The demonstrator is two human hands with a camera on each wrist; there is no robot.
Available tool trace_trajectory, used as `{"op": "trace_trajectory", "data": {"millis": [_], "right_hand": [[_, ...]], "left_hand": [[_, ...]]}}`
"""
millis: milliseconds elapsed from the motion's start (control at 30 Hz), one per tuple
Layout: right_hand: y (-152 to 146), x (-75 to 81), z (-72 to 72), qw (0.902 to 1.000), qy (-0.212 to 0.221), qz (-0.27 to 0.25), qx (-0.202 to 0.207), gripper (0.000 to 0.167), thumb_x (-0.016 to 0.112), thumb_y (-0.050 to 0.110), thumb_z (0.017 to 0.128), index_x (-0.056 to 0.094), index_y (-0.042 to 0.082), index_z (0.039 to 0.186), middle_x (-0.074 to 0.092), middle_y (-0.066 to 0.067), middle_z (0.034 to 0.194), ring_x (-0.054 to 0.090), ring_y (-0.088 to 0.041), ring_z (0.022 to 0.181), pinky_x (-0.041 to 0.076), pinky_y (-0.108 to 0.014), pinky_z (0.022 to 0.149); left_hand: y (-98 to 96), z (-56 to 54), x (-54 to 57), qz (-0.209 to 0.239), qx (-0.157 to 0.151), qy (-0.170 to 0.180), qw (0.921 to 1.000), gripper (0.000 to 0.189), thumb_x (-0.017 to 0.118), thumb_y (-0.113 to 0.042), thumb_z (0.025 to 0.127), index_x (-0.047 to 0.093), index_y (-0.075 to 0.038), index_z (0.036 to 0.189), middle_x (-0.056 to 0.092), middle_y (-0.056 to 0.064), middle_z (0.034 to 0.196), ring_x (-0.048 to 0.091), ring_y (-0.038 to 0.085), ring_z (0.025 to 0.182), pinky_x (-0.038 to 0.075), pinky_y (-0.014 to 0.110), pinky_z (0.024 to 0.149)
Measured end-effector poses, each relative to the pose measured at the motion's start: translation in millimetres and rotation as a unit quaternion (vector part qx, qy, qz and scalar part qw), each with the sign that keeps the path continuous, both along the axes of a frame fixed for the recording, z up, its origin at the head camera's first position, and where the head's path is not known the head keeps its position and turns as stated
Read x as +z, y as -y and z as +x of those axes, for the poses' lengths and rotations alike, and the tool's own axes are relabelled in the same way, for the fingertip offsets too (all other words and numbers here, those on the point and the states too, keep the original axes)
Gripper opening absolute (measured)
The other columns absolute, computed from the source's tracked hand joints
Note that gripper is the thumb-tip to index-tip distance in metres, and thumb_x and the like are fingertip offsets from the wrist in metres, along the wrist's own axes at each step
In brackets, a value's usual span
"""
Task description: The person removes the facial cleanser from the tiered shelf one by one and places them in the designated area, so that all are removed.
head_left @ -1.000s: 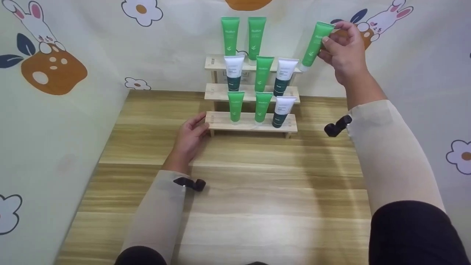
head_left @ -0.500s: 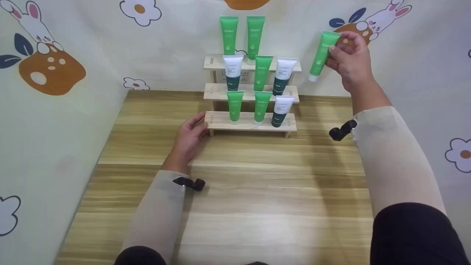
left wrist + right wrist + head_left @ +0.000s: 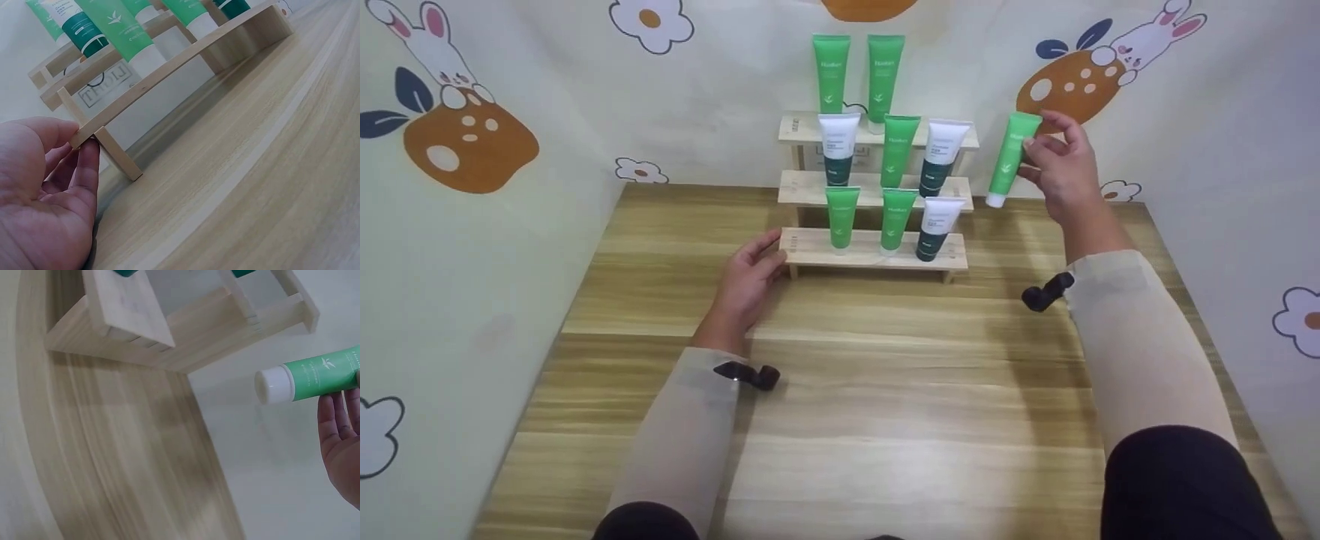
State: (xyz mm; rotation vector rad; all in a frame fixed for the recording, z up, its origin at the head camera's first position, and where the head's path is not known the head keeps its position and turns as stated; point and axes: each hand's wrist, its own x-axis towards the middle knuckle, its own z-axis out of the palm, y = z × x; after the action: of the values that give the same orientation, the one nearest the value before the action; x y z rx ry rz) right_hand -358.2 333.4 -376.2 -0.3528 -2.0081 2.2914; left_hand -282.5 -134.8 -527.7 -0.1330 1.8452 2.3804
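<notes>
Green tube (white-capped) in right hand

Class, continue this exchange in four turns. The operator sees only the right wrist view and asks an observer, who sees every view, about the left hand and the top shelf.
Operator: I see the right hand holding a green tube. Where is the left hand?
Observer: It grips the left end of the lowest shelf.
Operator: What stands on the top shelf?
Observer: Two green tubes, side by side.
</notes>
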Motion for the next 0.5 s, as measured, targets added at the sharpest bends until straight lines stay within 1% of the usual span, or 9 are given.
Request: {"op": "trace_trajectory", "data": {"millis": [133, 300, 500], "right_hand": [[-3.6, -18.6, -3.2, 1.0, 0.004, 0.004, 0.003, 0.054, 0.078, 0.018, 0.098, 0.058, 0.033, 0.146, 0.065, -0.004, 0.132, 0.067, -0.023, 0.117, 0.061, -0.033, 0.098], [-10.6, -40.6, -4.3, 0.9999, 0.012, 0.0, 0.007, 0.056, 0.077, 0.019, 0.1, 0.057, 0.034, 0.15, 0.064, -0.002, 0.134, 0.066, -0.021, 0.117, 0.06, -0.033, 0.099], [-17.8, -65.1, -2.3, 0.9999, 0.007, -0.003, 0.009, 0.057, 0.072, 0.012, 0.102, 0.056, 0.03, 0.154, 0.067, -0.003, 0.126, 0.068, -0.019, 0.108, 0.062, -0.029, 0.09]], "left_hand": [[0.9, -0.2, -0.4, -0.001, 0.001, 0.001, 1.0, 0.049, 0.065, -0.008, 0.106, 0.055, -0.006, 0.153, 0.051, 0.008, 0.164, 0.062, 0.02, 0.134, 0.054, 0.032, 0.115], [1.1, 0.9, -0.1, 0.01, -0.002, -0.002, 1.0, 0.05, 0.064, -0.005, 0.105, 0.054, -0.003, 0.154, 0.051, 0.011, 0.163, 0.062, 0.018, 0.132, 0.055, 0.028, 0.112], [0.5, 2.7, 0.0, 0.015, -0.008, -0.018, 0.9997, 0.049, 0.062, -0.004, 0.106, 0.052, -0.001, 0.154, 0.053, 0.015, 0.16, 0.065, 0.016, 0.128, 0.057, 0.025, 0.107]]}}
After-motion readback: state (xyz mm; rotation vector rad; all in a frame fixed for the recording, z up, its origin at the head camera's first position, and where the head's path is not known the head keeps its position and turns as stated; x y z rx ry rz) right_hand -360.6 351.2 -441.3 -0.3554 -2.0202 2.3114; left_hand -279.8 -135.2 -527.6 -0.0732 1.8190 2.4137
